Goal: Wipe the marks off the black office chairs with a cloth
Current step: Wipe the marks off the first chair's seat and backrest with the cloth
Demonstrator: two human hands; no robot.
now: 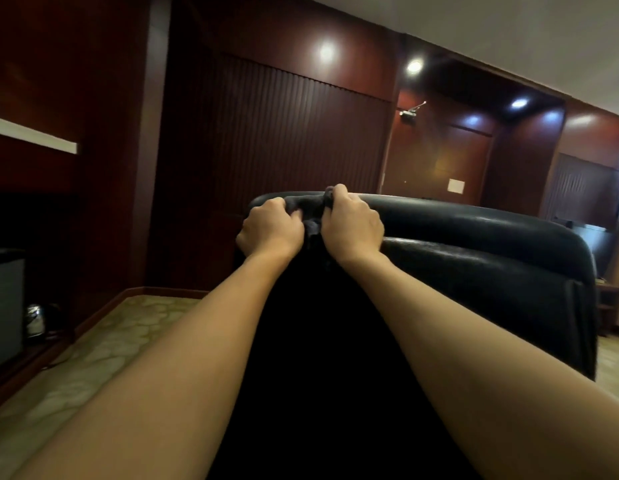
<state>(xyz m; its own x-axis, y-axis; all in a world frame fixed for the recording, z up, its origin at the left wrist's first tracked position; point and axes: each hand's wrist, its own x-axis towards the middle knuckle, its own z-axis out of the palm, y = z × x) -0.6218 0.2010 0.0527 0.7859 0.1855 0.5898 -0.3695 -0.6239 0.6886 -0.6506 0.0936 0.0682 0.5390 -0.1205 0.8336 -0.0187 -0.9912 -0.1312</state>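
Both hands are gathering a dark grey cloth (309, 216) on the top edge of a black office chair (474, 244), close to its left corner. The left hand (271, 228) is gripping one side of the cloth, with its fingers (296, 213) curled around the fabric. The right hand (351, 225) is pinching the other side, and a small fold of cloth is standing up above its knuckles. The two hands are just beside each other, with the bunched cloth between them, and both are resting on the chair's headrest.

The marks themselves are too hard to see on the dark leather, so I cannot say which part is already clean. The step in hand seems to be preparing the cloth, or rubbing the top edge with it.

To do this well, the person should be folding the cloth into a flat pad, not a tight ball, so more fabric is touching the leather. It is better to be pressing evenly and moving along the headrest toward the right corner, then down the back of the chair, turning the cloth when one face gets dirty.
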